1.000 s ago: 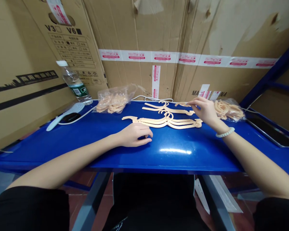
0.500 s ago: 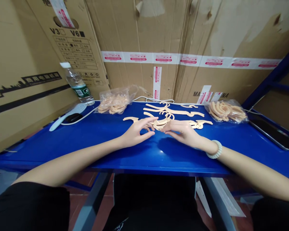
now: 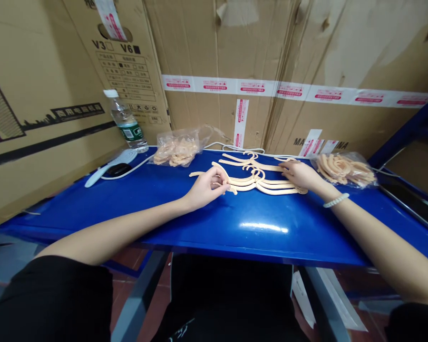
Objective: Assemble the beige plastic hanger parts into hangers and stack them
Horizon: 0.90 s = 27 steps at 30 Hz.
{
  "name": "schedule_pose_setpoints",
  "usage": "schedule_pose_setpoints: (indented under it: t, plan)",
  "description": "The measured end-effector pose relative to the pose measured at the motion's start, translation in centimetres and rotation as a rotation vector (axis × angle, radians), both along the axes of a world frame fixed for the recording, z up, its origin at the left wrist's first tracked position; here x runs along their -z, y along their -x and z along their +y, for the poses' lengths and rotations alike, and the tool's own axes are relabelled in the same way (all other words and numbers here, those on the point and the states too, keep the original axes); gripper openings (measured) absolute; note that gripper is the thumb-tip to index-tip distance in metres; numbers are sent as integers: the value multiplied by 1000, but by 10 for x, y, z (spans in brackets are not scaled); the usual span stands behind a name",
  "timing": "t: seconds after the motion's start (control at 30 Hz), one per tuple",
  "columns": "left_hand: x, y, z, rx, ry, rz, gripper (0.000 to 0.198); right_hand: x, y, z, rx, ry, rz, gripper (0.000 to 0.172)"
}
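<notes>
My left hand is closed in a pinch at the left end of the nearer hangers. Between its thumb and fingers is a curved beige hanger arm, tilted up from the table. My right hand lies over the right ends of the hangers, its bent fingers and thumb around the arm of the farther beige hanger. The nearer beige hangers lie side by side with their hooks toward the back. The palm and fingers hide their right ends.
Bags of beige hanger parts stand at the back left and right of the blue table. Left are a water bottle, a pale blue-handled brush and a black object on a white cable. A dark tablet-like device lies right. Cardboard stands behind.
My hands have moved apart from the middle. The right went right onto the hanger ends; the left now pinches a hanger arm. The view has shifted slightly.
</notes>
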State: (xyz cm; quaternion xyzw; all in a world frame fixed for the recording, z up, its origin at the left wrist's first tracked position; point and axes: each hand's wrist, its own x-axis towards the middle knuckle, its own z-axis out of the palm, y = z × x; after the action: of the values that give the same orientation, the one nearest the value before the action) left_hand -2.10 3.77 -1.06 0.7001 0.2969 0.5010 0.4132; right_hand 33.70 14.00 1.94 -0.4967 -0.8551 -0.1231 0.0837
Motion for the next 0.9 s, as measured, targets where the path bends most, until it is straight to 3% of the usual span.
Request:
schedule_pose_setpoints:
  t: [0.13, 0.27, 0.5, 0.77, 0.9]
  plan:
    - [0, 1, 3, -3, 72, -78, 46, 4, -4, 7, -49, -41, -18, 20]
    - [-2, 5, 9, -69, 91, -137, 56, 5, 0, 8, -100, -44, 47, 17]
    - [-6, 14, 18, -159, 163, -140, 42, -1, 1, 0, -79, -41, 246, 9]
    - [-4, 23, 32, -200, 252, -296, 32, -37, -15, -33, -70, 38, 524, 28]
    - [-6, 26, 37, -148, 315, -378, 34, -47, -21, -38, -90, 139, 647, 36]
